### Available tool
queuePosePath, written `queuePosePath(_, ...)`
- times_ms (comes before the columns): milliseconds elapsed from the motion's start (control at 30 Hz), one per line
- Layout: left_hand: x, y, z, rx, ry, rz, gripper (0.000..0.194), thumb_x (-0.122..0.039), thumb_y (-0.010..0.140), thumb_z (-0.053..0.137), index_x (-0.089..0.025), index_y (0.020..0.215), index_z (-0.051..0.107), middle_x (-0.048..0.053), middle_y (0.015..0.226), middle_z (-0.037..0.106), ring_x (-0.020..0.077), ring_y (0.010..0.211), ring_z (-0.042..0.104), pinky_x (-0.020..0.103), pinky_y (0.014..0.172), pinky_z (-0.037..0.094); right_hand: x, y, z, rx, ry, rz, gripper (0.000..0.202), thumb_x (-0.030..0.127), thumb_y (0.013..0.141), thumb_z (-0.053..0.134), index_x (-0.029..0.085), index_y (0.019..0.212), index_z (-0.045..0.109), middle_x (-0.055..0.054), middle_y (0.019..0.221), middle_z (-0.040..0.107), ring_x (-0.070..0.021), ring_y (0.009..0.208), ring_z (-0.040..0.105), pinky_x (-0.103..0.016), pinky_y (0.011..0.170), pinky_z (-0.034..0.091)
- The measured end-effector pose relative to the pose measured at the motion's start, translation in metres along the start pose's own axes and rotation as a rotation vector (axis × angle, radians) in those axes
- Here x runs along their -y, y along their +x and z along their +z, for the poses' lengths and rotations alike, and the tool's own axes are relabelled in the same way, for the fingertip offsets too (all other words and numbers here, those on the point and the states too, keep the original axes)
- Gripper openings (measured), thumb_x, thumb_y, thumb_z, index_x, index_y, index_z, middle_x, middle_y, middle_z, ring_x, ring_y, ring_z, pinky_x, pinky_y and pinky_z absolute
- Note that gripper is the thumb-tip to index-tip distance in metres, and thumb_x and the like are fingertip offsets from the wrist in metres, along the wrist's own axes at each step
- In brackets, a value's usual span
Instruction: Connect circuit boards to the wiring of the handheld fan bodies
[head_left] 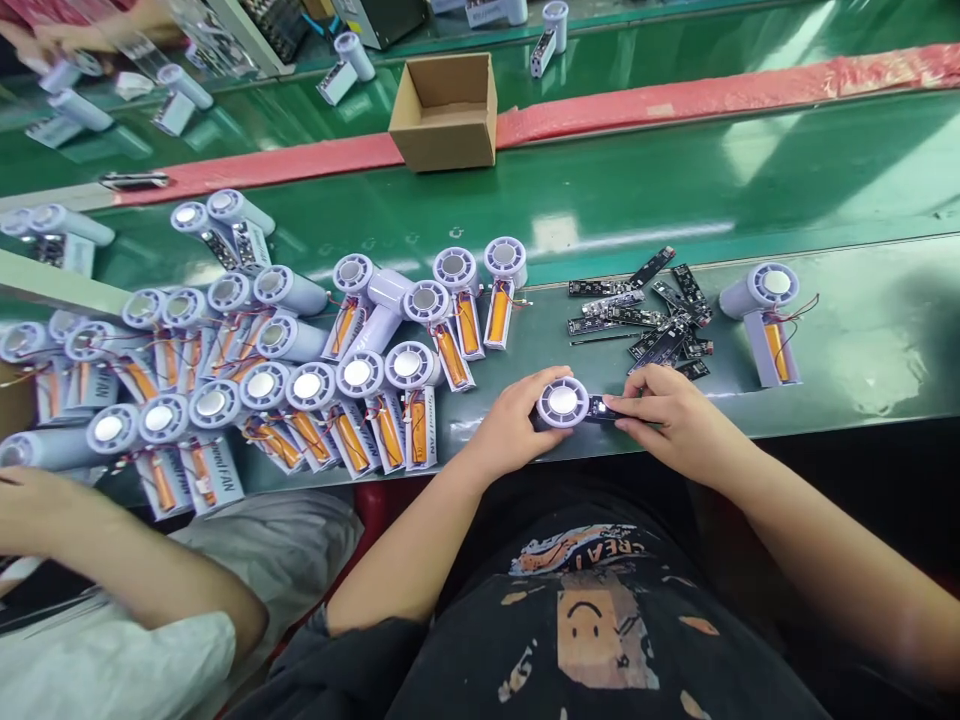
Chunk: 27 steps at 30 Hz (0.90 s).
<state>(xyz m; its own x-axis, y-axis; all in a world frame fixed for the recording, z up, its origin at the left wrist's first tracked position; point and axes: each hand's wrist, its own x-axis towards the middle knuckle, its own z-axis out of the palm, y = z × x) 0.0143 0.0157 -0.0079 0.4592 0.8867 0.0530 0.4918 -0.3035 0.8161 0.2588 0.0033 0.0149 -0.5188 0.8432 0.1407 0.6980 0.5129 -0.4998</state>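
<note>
My left hand [506, 428] is closed around the pale lilac head of a handheld fan [562, 402], its round silver centre facing up. From the right, my right hand [670, 415] pinches a small black circuit board [600, 408] against the fan's handle side. Whether the board sits inside the handle or only touches it, I cannot tell, as my fingers cover part of it. Just beyond my right hand lies a loose pile of black circuit boards [664, 345]. Another fan [772, 285] stands to the right, its orange battery and thin wires exposed.
Many open fans [362, 373] with orange batteries crowd the bench to my left. Beside them is a co-worker's arm [135, 560]. A cardboard box [444, 140] stands on the red strip [660, 118] across the green surface, with more fans [555, 30] beyond.
</note>
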Motion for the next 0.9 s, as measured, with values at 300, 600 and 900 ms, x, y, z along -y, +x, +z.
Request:
queuePosePath(300, 0.003, 0.005, 0.000, 0.038, -0.021, 0.025, 0.058, -0.021, 0.075, 0.074, -0.024, 0.130, 0.054, 0.009, 0.134, 0.063, 0.0262, 0.124, 0.059, 0.046, 0.109, 0.045, -0.003, -0.003, 0.009, 0.003, 0.017, 0.142, 0.024, 0.028, 0.093, 0.058, 0.032, 0.111, 0.073, -0.005, 0.096, 0.063, -0.0198, 0.088, 0.055, -0.036, 0.080, 0.040)
queuePosePath(600, -0.007, 0.006, -0.009, 0.146, 0.116, -0.016, 0.063, -0.023, 0.082, 0.069, -0.029, 0.139, 0.045, 0.008, 0.141, 0.058, 0.0254, 0.131, 0.054, 0.052, 0.115, 0.037, 0.012, -0.005, 0.015, 0.127, -0.432, 0.099, 0.054, 0.042, 0.091, 0.057, 0.014, 0.137, 0.052, -0.017, 0.120, 0.063, -0.0320, 0.104, 0.053, -0.043, 0.087, 0.036)
queuePosePath(900, -0.058, 0.016, 0.004, 0.100, 0.586, 0.146, 0.029, -0.031, 0.091, 0.058, -0.024, 0.119, 0.064, 0.008, 0.128, 0.066, 0.0281, 0.129, 0.053, 0.057, 0.117, 0.030, -0.007, -0.017, 0.021, -0.177, -0.345, 0.030, 0.054, 0.037, 0.087, 0.057, 0.018, 0.136, 0.049, -0.013, 0.115, 0.067, -0.0301, 0.104, 0.061, -0.046, 0.090, 0.043)
